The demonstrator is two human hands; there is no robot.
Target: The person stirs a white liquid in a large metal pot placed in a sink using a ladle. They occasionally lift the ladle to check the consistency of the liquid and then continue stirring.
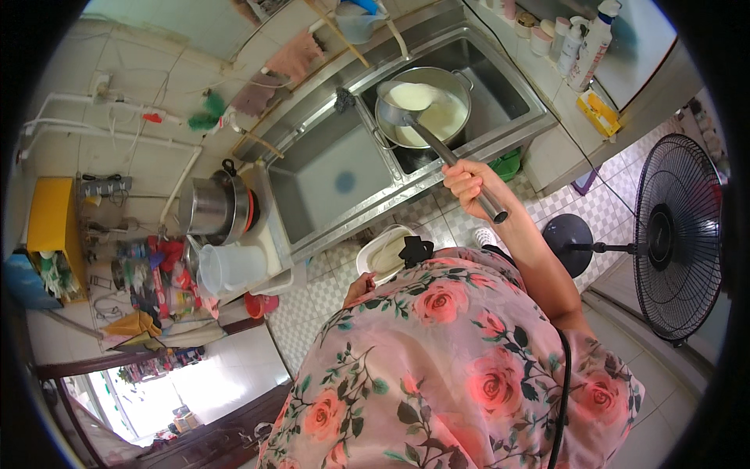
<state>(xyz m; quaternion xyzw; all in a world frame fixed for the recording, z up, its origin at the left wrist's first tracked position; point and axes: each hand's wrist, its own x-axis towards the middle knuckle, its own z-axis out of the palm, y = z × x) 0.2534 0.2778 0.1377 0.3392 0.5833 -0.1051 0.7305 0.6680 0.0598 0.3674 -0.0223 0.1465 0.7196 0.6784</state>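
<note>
My right hand (473,186) grips the long metal handle of a large ladle (404,105). The ladle's bowl is full of whitish liquid and hangs over a two-handled stainless steel pot (391,136). More pale, cloudy liquid (451,120) lies inside the pot, which stands in the right sink basin (498,88). Low by my body, my left hand (360,289) appears beside the rim of a white plastic tub (364,258) with pale contents. Its fingers look curled, but whether they grip the rim is unclear. My floral garment hides part of the tub.
The left sink basin (310,193) holds cloudy water. Steel pots (202,205) and a translucent plastic container (231,267) stand left of it. A faucet (400,44) rises behind the pot. On the right, a pedestal fan (674,240) stands near bottles (595,47) on the counter.
</note>
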